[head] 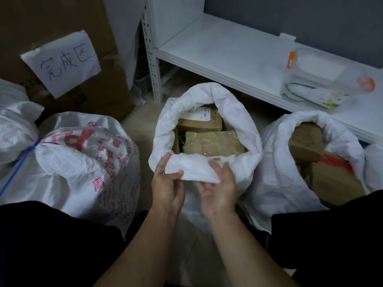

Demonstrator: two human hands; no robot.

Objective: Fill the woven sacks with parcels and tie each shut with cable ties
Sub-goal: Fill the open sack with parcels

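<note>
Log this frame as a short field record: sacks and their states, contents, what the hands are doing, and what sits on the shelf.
middle sack: open, rim rolled down, brown parcels inside
right sack: open, holds cardboard boxes
left sack: red print, neck tied with a blue tie
left hand: grips the middle sack's near rim, thumb on top
right hand: palm up under the same rim fold, fingers loosely curled
shelf: clear container with orange clips
sign: handwritten paper on a large carton

A low white metal shelf (pixel 223 48) on a perforated upright post (pixel 151 59) stands against a dim grey wall (pixel 310 13) over pale beige flooring (pixel 143 121).
</note>
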